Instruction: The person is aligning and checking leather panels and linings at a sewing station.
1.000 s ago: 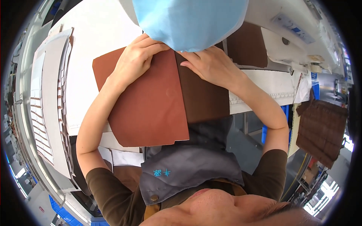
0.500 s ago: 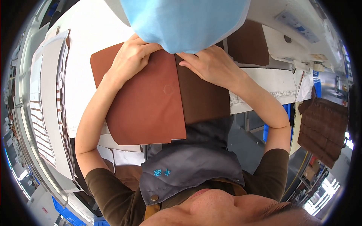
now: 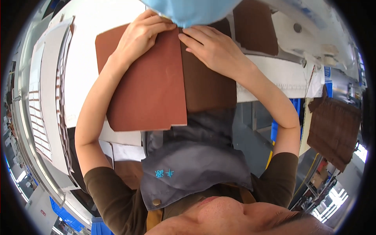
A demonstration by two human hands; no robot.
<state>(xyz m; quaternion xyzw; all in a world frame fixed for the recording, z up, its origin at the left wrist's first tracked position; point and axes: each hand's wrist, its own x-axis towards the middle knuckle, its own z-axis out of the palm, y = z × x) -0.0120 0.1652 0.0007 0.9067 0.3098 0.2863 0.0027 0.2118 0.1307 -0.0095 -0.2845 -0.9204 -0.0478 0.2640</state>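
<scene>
Red panel [image 3: 152, 86] on the tabletop [image 3: 84, 78], overhanging its front edge; dark panel [image 3: 209, 90] alongside on its right, edges meeting. Left hand [image 3: 145, 33] on red's far end, fingers bent inward; grip or press, can't tell. Right hand [image 3: 215, 49] on dark, fingers extended, tips by the join. Change: view shifted, right fingertips now out from under the blue cap [image 3: 192, 9]; hands still at the same join. Cap hides the join's far end; the brown piece [image 3: 256, 27] beyond is cut off.
</scene>
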